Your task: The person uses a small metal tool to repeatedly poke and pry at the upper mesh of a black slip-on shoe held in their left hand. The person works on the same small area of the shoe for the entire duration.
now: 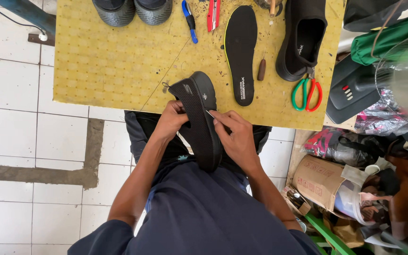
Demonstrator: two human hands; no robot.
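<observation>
Centrally, a black knit shoe [199,120] is held between both hands, its long axis running from the edge of the yellow table [119,61] down toward the person's lap. The left hand [171,120] grips the shoe's left side near the collar, fingers curled closed around the upper. The right hand [234,137] lies against the right side and pinches a thin pale needle [210,114] whose tip meets the upper; both hands are equally near. Beyond the hands on the table lie a black insole [240,52], a second black shoe [303,38], red-and-green scissors [307,92], a small brown-handled awl [261,69], a blue tool [190,21] and a red tool [213,14]. Right of the right hand stands a cardboard box [317,182].
</observation>
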